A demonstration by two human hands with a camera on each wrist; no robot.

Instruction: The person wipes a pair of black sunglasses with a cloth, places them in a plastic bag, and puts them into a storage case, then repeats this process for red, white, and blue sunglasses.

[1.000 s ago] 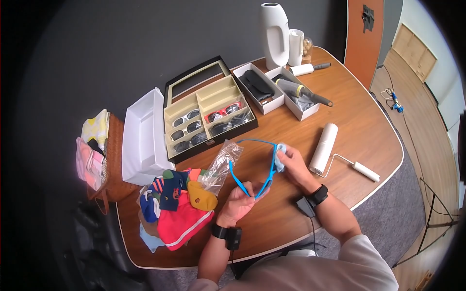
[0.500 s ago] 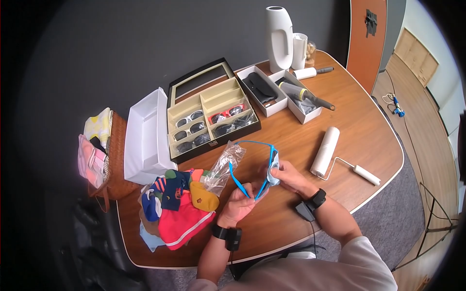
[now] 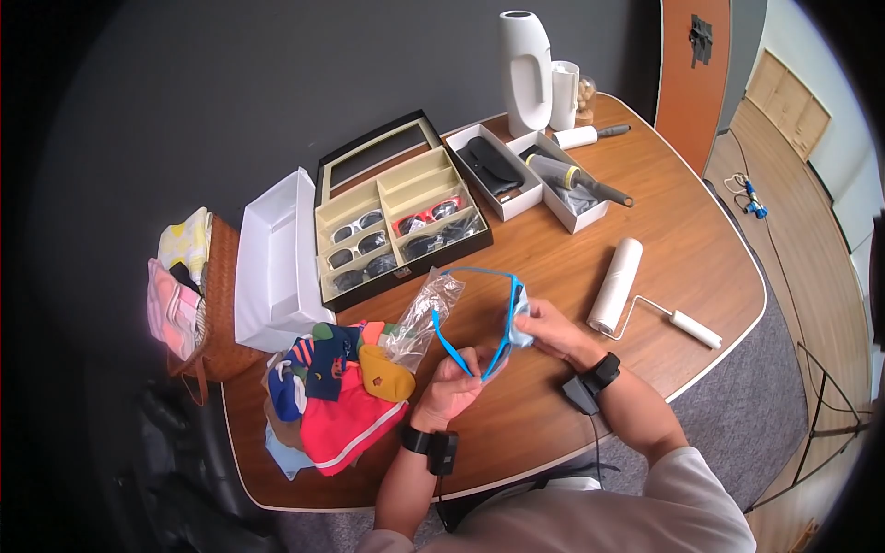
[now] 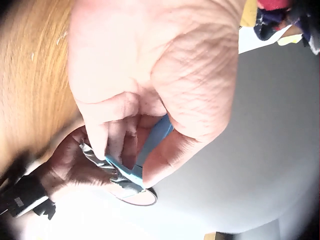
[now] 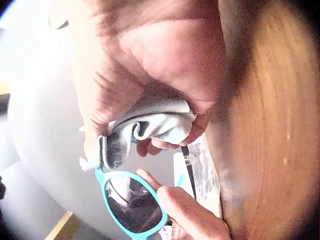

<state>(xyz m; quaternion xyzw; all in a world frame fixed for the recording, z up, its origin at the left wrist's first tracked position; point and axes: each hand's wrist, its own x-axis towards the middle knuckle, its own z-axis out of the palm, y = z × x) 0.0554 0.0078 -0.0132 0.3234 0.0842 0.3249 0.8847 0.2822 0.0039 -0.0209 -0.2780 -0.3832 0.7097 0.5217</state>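
Blue-framed sunglasses [image 3: 510,323] [image 5: 134,202] are held above the table between both hands. The left hand [image 3: 454,385] [image 4: 155,75] pinches the frame near one hinge, between thumb and fingers. A light blue-grey cloth [image 3: 521,329] [image 5: 160,125] is bunched in the right hand [image 3: 553,330] [image 5: 145,60], which grips it against the lens at the other side. In the right wrist view one dark lens shows uncovered; the lens under the cloth is hidden. Both temple arms are unfolded and point away to the left. Beside them on the table lies a clear plastic bag [image 3: 427,318].
A display case [image 3: 403,273] with several sunglasses stands open behind the hands. Left are a pile of socks and clothes [image 3: 350,415], a white box [image 3: 272,267] and a basket [image 3: 221,295]. Rollers [image 3: 616,286] lie right; two boxes [image 3: 519,205] and a white vase [image 3: 525,78] stand behind.
The right hand and cloth have moved down along the sunglasses from the upper end toward the middle. The left hand keeps its pinch on the frame, nearly unmoved.
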